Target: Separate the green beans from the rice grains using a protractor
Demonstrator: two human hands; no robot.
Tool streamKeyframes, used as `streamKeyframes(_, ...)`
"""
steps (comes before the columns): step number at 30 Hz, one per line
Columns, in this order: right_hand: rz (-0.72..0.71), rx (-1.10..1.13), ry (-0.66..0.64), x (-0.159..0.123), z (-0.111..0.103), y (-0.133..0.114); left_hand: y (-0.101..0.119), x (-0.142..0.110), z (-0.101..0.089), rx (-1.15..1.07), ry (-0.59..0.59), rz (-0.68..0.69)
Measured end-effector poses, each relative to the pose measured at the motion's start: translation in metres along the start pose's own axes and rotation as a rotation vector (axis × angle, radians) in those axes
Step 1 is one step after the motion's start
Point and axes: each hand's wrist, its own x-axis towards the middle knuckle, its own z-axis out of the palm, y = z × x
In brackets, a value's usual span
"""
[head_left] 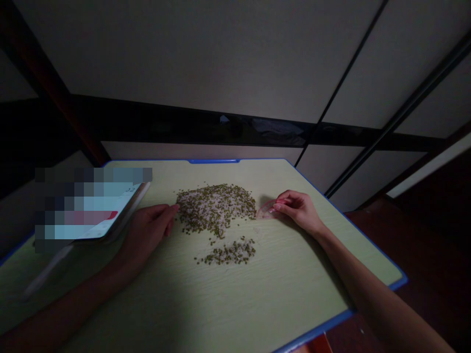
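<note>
A large pile of green beans mixed with pale grains lies on a light yellow-green tabletop. In front of it is a smaller heap of the same mix. My right hand is closed on a transparent pinkish protractor, pinching it between thumb and fingers. The protractor's far end stands close against the right side of the large pile. At the pile's left edge is my left hand, its thumb and fingers pressed together; whatever may be between them is hidden.
A tablet-like device with a lit screen, partly blurred out, leans on the table's left side. A pale cable or strap runs down from it. The tabletop has a blue edge. Cabinet panels rise behind.
</note>
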Motion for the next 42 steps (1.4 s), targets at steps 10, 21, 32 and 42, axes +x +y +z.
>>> streamKeyframes(10,-0.01,-0.04,0.054,0.0011,0.0002,0.001,-0.0017,0.0006,0.0008,0.014,0.002,0.035)
streamKeyframes(21,-0.013,-0.055,0.064,0.0013,0.0012,0.0006,0.0028,-0.0015,0.0008,0.009,0.005,0.042)
streamKeyframes(32,-0.036,-0.067,0.092,0.0021,0.0027,0.0011,0.0025,-0.0019,0.0003,0.012,-0.008,0.029)
streamKeyframes(42,-0.067,-0.084,0.086,0.0033,0.0052,0.0011,0.0002,-0.0009,-0.0002,0.03,-0.01,0.035)
